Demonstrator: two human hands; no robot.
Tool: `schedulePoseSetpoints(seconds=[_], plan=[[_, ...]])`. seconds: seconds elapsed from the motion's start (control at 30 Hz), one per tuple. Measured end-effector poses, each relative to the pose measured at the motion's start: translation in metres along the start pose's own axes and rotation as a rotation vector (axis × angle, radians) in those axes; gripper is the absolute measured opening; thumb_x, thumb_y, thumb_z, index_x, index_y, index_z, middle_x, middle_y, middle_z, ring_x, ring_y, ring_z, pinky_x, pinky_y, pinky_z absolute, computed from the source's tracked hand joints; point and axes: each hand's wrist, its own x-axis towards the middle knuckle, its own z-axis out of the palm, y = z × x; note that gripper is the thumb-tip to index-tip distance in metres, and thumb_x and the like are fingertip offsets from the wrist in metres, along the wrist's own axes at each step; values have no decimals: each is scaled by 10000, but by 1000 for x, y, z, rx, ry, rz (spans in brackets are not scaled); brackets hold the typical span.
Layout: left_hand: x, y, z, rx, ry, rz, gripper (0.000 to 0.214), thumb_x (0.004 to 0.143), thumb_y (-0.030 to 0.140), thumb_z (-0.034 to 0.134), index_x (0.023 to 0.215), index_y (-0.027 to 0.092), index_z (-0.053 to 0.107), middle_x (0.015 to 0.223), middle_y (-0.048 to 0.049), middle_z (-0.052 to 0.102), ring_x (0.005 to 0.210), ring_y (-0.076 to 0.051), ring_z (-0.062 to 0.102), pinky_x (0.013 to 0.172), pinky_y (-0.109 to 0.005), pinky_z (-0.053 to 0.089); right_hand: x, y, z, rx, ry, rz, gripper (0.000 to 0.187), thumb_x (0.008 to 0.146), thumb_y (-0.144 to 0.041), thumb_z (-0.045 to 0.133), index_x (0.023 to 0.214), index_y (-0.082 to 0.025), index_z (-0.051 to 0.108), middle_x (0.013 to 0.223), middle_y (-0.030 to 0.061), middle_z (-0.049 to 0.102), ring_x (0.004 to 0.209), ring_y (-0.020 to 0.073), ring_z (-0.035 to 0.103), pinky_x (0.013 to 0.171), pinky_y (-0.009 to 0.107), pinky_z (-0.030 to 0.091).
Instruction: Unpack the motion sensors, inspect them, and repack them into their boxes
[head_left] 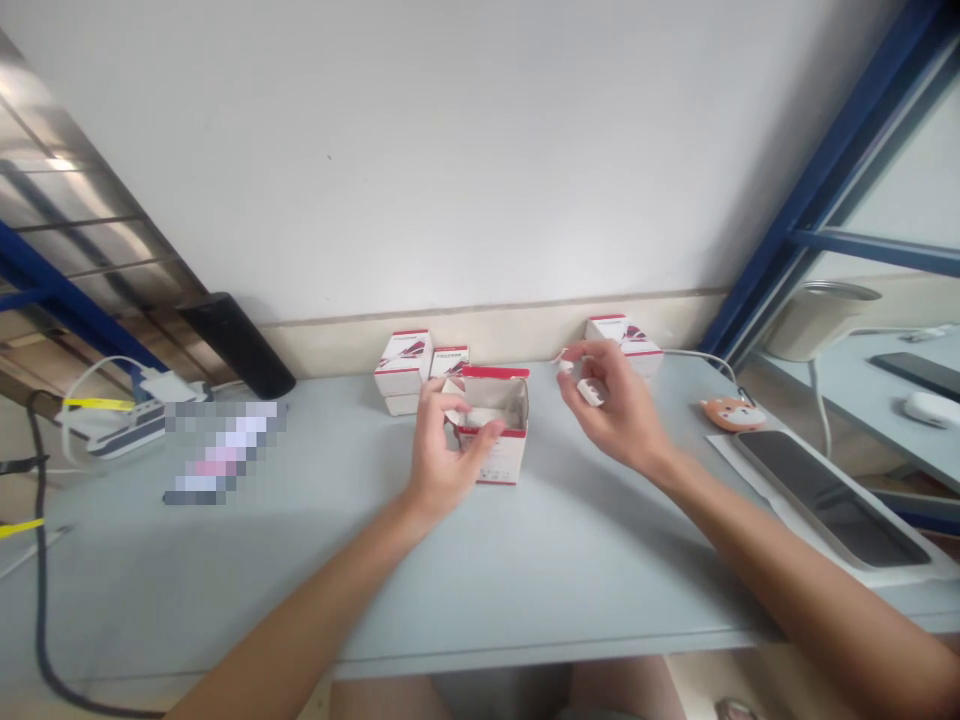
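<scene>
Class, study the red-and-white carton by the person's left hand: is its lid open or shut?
Open: the carton has its red-edged lid raised at the back, and its inside shows beyond the left hand.

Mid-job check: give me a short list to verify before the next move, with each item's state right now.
Right hand pinches a small white piece: ok.
White cardboard box with red trim stands upright, top open: ok.
Left hand is at that box's open top: ok.
Contents of the box: cannot tell, left hand partly hides them.
Identity of the small white piece: cannot tell, too small and partly covered by fingers.
</scene>
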Motion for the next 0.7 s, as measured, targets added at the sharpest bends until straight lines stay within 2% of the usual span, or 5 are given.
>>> schedulePoseSetpoints(seconds=[0.17,0.3,0.47,0.63,0.7], plan=[[0,15,-4,181,-24,232,200,992,383,642,898,234,548,1133,-75,511,1032,-208,613,871,-358,546,-7,-32,-12,-91,168,-364,221,939,-220,695,1114,-274,572,1183,102,687,858,203,671,667,340,527],[0,22,-6,231,-94,271,126,991,227,603,867,206,611,1214,-107,484,933,-179,608,781,-322,545,-20,-43,-11,-170,39,-501,278,941,-191,701,1163,-294,570,1183,74,734,901,188,738,695,309,570],[-1,30,-7,372,-69,339,135,982,249,589,897,213,687,1206,-120,513,871,-181,586,741,-313,540,-21,-40,-7,-295,-61,-419,176,969,-191,658,1107,-279,594,1156,57,727,715,138,686,524,266,467],[-4,36,-8,437,-79,395,131,973,299,593,967,222,698,1209,-123,499,828,-172,560,707,-293,547,-10,-36,-15,26,-185,-288,150,917,-111,622,935,-257,649,1106,67,650,873,177,693,697,298,572],[-4,38,-8,446,-91,394,130,970,301,592,987,221,693,1209,-126,490,827,-171,557,712,-295,554,-9,-34,-17,13,-208,-291,181,884,-86,616,902,-258,671,1115,66,641,884,182,696,715,300,577]])
